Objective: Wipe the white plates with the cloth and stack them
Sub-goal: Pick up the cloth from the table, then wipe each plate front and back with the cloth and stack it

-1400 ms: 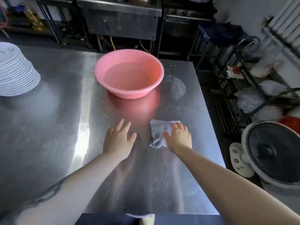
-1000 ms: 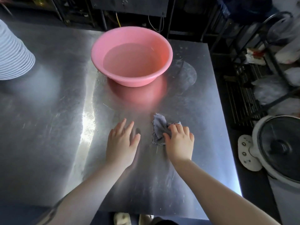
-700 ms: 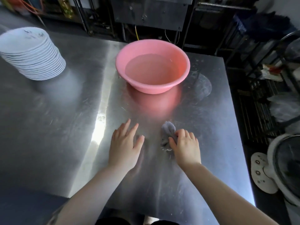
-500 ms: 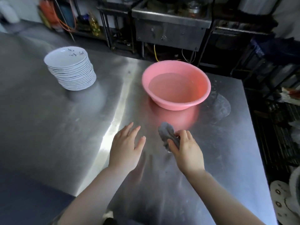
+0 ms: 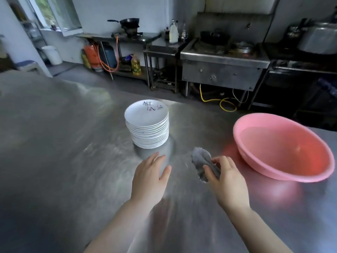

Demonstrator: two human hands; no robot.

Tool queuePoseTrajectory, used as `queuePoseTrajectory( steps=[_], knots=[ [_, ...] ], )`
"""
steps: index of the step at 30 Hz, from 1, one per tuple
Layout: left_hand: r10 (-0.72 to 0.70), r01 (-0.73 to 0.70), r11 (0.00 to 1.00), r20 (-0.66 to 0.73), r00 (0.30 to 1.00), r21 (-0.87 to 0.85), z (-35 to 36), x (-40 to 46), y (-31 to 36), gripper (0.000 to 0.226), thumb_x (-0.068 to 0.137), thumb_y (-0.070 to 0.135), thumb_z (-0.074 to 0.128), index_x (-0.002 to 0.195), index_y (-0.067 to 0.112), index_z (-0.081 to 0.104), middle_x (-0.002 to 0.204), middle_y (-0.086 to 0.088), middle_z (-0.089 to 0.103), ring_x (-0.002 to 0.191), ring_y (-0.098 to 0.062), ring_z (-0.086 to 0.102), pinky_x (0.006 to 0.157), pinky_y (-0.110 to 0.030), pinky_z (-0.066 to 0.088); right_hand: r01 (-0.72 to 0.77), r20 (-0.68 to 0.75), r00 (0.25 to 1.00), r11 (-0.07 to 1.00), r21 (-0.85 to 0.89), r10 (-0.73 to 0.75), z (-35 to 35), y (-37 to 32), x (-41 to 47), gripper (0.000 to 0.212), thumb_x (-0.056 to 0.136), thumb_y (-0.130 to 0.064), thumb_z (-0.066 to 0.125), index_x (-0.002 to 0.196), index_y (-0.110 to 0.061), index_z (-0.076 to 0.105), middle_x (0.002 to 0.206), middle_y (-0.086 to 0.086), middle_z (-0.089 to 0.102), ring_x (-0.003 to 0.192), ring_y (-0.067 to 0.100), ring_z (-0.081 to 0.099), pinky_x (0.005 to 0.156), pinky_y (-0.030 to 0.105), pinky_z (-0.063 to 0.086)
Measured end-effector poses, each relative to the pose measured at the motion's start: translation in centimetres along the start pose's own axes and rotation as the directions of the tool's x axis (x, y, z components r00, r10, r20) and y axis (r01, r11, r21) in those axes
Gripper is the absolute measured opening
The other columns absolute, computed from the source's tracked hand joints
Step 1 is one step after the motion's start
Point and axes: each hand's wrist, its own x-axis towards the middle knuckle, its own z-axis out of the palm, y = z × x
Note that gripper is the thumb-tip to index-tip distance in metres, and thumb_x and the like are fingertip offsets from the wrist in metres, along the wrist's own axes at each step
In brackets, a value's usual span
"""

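Observation:
A tall stack of white plates (image 5: 148, 125) stands on the steel table (image 5: 63, 152), its top plate marked with dark and red scribbles. My right hand (image 5: 226, 181) pinches a bunched grey cloth (image 5: 201, 161) just above the table, to the right of the stack. My left hand (image 5: 149, 178) hovers with fingers straight a short way in front of the stack, holding nothing.
A pink basin (image 5: 282, 148) with water in it sits at the right of the table. Behind the table stand a steel stove (image 5: 222, 68), a gas cylinder (image 5: 92, 55) with an orange hose, and an oil bottle (image 5: 135, 64).
My right hand gathered the flat cloth into a bunch and lifted it. The view swung left and up, bringing the plate stack to the centre. My left hand rose slightly towards the stack.

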Motion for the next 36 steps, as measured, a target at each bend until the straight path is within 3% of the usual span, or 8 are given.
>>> queuePoseTrajectory(
  steps=[7,12,16,19,26,30,32,36],
  knots=[
    [-0.054,0.049,0.998,-0.104,0.993,-0.048,-6.6,9.9,-7.0,0.035,0.098,0.034,0.055,0.131,0.023,0.059,0.129,0.002,0.058,0.113,-0.024,0.058,0.09,-0.04,0.047,0.018,-0.097,0.995,0.999,-0.041,-0.022,4.2,-8.7,5.1,0.021,0.085,-0.035,0.066,0.098,-0.022,0.057,0.09,-0.014,0.047,0.08,0.017,0.055,0.058,0.03,0.036],
    [-0.149,0.136,0.983,-0.105,0.983,-0.127,-7.2,15.3,-8.9,0.039,0.097,0.037,0.055,0.133,0.022,0.057,0.133,0.0,0.053,0.112,-0.026,0.061,0.09,-0.042,0.049,0.016,-0.097,0.995,0.998,-0.06,-0.022,6.1,-10.9,7.7,0.021,0.086,-0.036,0.065,0.099,-0.023,0.056,0.092,-0.016,0.046,0.079,0.013,0.05,0.058,0.029,0.033],
    [-0.248,0.232,0.962,-0.103,0.963,-0.145,-6.6,18.2,-9.8,0.05,0.094,0.044,0.06,0.137,0.02,0.05,0.137,-0.001,0.047,0.114,-0.027,0.058,0.078,-0.036,0.042,-0.006,-0.076,0.997,0.998,-0.061,0.002,7.4,-11.3,8.8,0.02,0.087,-0.038,0.063,0.099,-0.024,0.055,0.092,-0.015,0.047,0.076,0.009,0.046,0.058,0.028,0.033],
    [-0.301,0.271,0.937,-0.117,0.946,-0.219,-5.7,19.0,-10.1,0.05,0.087,0.041,0.068,0.126,0.014,0.053,0.125,-0.006,0.051,0.109,-0.029,0.058,0.071,-0.033,0.039,-0.038,-0.083,0.996,0.998,-0.052,0.033,7.9,-11.1,9.4,0.019,0.087,-0.037,0.063,0.099,-0.024,0.056,0.092,-0.014,0.049,0.076,0.011,0.05,0.058,0.029,0.037],
    [-0.455,0.316,0.781,-0.142,0.879,-0.539,-4.5,19.7,-9.9,0.052,0.072,0.024,0.083,0.116,0.008,0.058,0.1,-0.006,0.063,0.096,-0.026,0.061,0.073,-0.03,0.04,-0.061,-0.064,0.996,0.997,-0.056,0.058,9.5,-11.2,10.7,0.019,0.088,-0.037,0.062,0.099,-0.022,0.057,0.093,-0.013,0.051,0.077,0.014,0.054,0.059,0.031,0.039],
    [-0.517,0.339,0.668,-0.086,0.852,-0.662,-4.6,20.0,-9.2,0.03,0.07,0.005,0.076,0.094,0.01,0.059,0.081,0.0,0.061,0.082,-0.025,0.06,0.058,-0.023,0.038,-0.07,-0.058,0.996,0.996,-0.06,0.066,10.1,-11.5,10.6,0.019,0.088,-0.039,0.061,0.098,-0.024,0.056,0.093,-0.012,0.052,0.076,0.014,0.054,0.057,0.03,0.039],
    [-0.525,0.336,0.634,-0.069,0.848,-0.697,-4.6,20.3,-9.1,0.03,0.069,-0.001,0.073,0.087,0.013,0.053,0.085,-0.005,0.065,0.084,-0.028,0.062,0.062,-0.024,0.041,-0.074,-0.058,0.996,0.995,-0.062,0.071,10.2,-11.5,10.6,0.019,0.088,-0.039,0.061,0.098,-0.024,0.056,0.094,-0.013,0.052,0.076,0.014,0.054,0.057,0.03,0.038],
    [-0.5,0.29,0.637,-0.096,0.861,-0.715,-4.3,20.6,-9.0,0.035,0.071,-0.007,0.066,0.103,0.005,0.056,0.105,-0.017,0.064,0.095,-0.034,0.064,0.079,-0.038,0.053,-0.087,-0.077,0.994,0.994,-0.062,0.082,9.9,-11.4,10.6,0.019,0.088,-0.039,0.061,0.099,-0.024,0.056,0.093,-0.014,0.05,0.075,0.012,0.051,0.058,0.029,0.036]
  ],
)
